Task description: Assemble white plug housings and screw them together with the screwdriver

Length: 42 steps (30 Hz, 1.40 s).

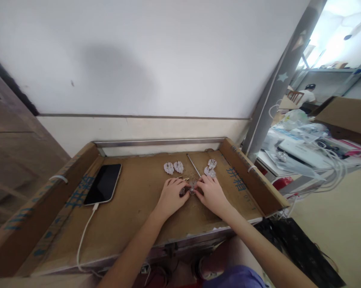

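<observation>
The cardboard tray (138, 216) occupied the width of the bench, with a raised side wall at each end. At its left end, a phone (104, 185) lay flat, screen up and dark, with a white cable (84, 236) connected to its lower edge and running toward the front edge of the tray. Right of the phone, near the back, two clear pronged pieces (168, 168) sat side by side. The left hand (174, 193) was positioned in front of them, fingers curled and nearly closed, with the thumb and index finger pinching one side of a small clear part (192, 190). This part was located between the two hands, low over the tray. Brass-coloured strips (184, 179) lay just behind the left fingertips. A slender metal rod (193, 165) extended diagonally from the back toward the right hand (209, 192), whose bent fingers gripped the part's other side. Behind that hand, two further clear pieces (212, 163) rested together. Beyond the right wall, a side table (297, 160) carried plastic bags and cables.
</observation>
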Available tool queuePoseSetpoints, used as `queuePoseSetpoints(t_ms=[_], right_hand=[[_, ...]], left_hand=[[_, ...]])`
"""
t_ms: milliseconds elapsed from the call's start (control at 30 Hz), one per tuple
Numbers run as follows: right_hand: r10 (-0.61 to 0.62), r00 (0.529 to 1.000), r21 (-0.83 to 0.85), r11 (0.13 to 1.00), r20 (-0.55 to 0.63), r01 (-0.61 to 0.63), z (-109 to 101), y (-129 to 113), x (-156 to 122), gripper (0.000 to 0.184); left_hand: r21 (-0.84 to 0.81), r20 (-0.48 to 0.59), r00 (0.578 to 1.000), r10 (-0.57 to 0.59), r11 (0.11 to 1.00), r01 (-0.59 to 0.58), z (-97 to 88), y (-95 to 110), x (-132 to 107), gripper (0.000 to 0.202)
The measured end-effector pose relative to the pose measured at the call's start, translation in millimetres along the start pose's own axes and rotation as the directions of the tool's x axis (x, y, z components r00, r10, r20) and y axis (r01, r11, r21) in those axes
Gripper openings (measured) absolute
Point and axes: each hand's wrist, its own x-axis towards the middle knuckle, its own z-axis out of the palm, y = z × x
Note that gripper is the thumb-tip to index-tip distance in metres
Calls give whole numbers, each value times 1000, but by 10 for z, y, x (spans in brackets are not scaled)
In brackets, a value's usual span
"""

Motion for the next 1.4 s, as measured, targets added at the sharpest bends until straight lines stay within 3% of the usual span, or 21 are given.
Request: queuePoseSetpoints(t_ms=[367,433,533,667,733,800,867,933,1000,1067,1100,1167,1233,1300,1400], right_hand=[[-27,998,-94,995,59,33,-121,-47,55,17],[1,999,-96,995,50,4,-169,-27,-54,25],[69,996,-102,993,52,-64,-198,29,-337,52],[111,990,-92,990,82,-104,-287,143,-692,45],[118,993,-27,993,21,-118,-477,205,-761,41],[130,976,147,984,-172,-105,-770,250,-738,34],[128,909,279,960,-397,-13,-1080,255,-631,30],[143,837,370,926,-528,75,-1303,207,-458,25],[199,777,551,806,-597,217,-1403,114,-250,19],[324,779,786,528,-536,321,-1431,-4,-56,14],[401,755,836,423,-519,349,-1444,-65,21,18],[533,646,837,327,-547,439,-1503,-178,123,25],[582,575,809,300,-575,505,-1595,-274,167,29],[577,591,811,251,-564,529,-1673,-354,185,29],[555,665,843,136,-500,520,-1691,-446,220,28]], left_hand=[[-16,15,1000,27,1000,-27,45,-24,64,7],[-20,15,1000,25,999,-25,48,-25,74,7],[-36,5,1000,27,999,-27,47,-23,76,7],[-48,2,1000,22,999,-22,44,-16,71,8],[-56,2,1000,19,998,-19,45,-16,71,8],[-69,0,1000,25,997,-25,49,-18,71,8],[-82,-1,999,39,996,-39,54,-21,71,8],[-84,0,999,43,996,-43,58,-22,71,8],[-83,5,999,34,996,-33,56,-18,71,8],[-85,13,1000,17,996,-16,48,-10,71,8],[-88,19,1000,10,996,-8,42,-6,72,8],[-96,28,1000,-2,995,4,30,0,76,7],[-100,38,999,-6,995,9,23,2,81,7],[-100,43,999,-5,995,10,26,-2,86,7],[-100,30,1000,-5,995,8,54,-23,87,6]])
